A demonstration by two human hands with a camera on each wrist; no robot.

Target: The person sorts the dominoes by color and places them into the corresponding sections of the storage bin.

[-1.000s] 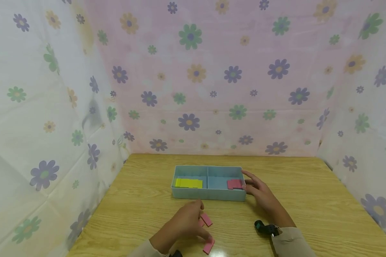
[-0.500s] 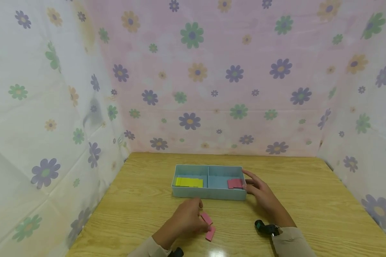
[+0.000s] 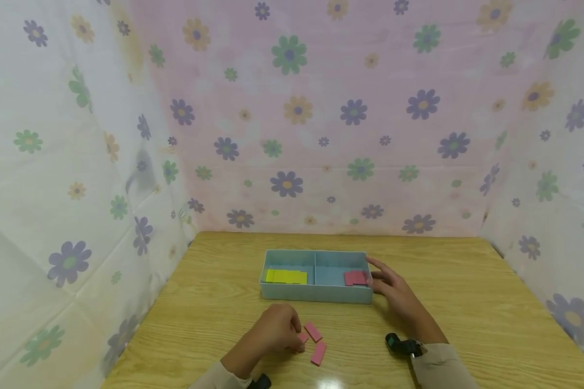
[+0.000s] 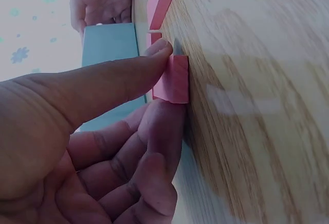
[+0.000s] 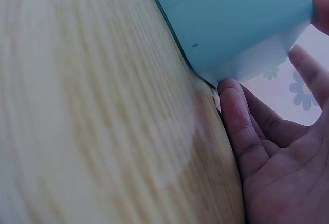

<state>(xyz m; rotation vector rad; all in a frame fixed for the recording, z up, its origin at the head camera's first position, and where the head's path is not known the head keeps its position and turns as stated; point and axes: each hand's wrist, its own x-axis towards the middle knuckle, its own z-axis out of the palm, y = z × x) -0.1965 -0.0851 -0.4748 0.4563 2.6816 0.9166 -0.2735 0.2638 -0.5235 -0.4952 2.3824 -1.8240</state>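
My left hand (image 3: 276,329) pinches a pink rectangular block (image 4: 175,80) between thumb and index finger, low over the wooden table. Two more pink blocks lie flat just right of it, an upper block (image 3: 313,332) and a lower block (image 3: 318,354). My right hand (image 3: 394,292) holds the right end of a light-blue two-compartment box (image 3: 316,293), thumb at its front corner and index finger at the far corner. In the right wrist view, fingertips touch the end of the box (image 5: 236,23). Yellow blocks (image 3: 286,276) lie in the left compartment, pink blocks (image 3: 355,278) in the right.
The wooden table (image 3: 214,281) extends around the box on every side. A flowered cloth (image 3: 321,162) hangs behind the table and along both sides. A dark wrist device (image 3: 401,346) sits by the right sleeve.
The left hand pushed the lower pink block up beside the other, let it go, then moved slightly left and pinched another pink block. The right hand has stayed at the box.
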